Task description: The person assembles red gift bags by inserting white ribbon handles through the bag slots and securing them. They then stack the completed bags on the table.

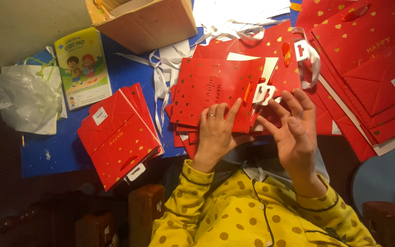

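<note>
Her left hand point(216, 132) lay flat, fingers spread, on the folded red paper bag point(216, 93) atop the pile on the blue table point(51, 151), while her right hand point(293, 132) hovered open beside the bag's white handle tabs point(262, 93), gripping nothing.

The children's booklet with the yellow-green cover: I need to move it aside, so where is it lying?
In the head view the booklet lies upper left on the blue table, between the white plastic bag and the cardboard box.
</note>
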`<state>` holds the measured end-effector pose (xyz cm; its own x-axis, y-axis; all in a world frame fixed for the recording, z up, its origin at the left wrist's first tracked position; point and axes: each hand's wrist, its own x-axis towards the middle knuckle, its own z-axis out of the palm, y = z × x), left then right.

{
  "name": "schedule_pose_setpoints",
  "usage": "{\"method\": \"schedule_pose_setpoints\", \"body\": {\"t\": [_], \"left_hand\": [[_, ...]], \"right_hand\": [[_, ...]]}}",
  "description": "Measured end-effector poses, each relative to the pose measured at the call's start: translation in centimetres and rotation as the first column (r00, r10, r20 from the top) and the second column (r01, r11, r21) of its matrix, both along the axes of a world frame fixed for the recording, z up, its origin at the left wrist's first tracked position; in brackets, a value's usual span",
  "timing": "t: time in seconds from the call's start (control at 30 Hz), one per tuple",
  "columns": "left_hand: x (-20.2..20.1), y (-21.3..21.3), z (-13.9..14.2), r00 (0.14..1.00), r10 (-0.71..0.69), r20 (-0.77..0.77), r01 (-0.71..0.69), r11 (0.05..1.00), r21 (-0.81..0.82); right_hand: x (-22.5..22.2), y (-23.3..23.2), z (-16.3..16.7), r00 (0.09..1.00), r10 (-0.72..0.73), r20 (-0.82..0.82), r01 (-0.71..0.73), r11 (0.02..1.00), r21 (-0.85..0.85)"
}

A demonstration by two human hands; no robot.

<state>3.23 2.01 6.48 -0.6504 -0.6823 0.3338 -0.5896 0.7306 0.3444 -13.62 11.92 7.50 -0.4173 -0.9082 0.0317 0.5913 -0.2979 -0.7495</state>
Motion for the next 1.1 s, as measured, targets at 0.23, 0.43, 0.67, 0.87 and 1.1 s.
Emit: {"method": "schedule_pose_setpoints", "body": {"t": [0.23,0.43,0.67,0.87,1.1], "left_hand": [[-0.6,-1.1,-1.5,0.990,0.039,-0.137,-0.050,0.996,-0.079],[-1.1,-1.8,-1.0,0.988,0.041,-0.147,-0.057,0.993,-0.105],[1.5,-1.6,2.2,0.874,0.022,-0.485,-0.111,0.982,-0.155],[5.8,-0.4,-1.9,0.254,0.292,-0.922,0.049,0.948,0.314],[6.3,-3.2,-6.7,0.325,0.310,-0.893,-0.069,0.950,0.304]], "right_hand": [[1.2,-1.7,0.4,0.998,0.000,-0.065,-0.006,0.997,-0.081],[0.3,-2.4,-1.1,0.972,-0.080,-0.219,0.068,0.996,-0.063],[-2.6,-2.5,-1.0,0.839,-0.186,-0.511,0.165,0.982,-0.087],[-4.5,-5.8,3.5,0.685,-0.199,-0.701,0.034,0.969,-0.243],[-4.2,-4.7,5.7,0.592,-0.077,-0.802,-0.084,0.984,-0.156]]}}
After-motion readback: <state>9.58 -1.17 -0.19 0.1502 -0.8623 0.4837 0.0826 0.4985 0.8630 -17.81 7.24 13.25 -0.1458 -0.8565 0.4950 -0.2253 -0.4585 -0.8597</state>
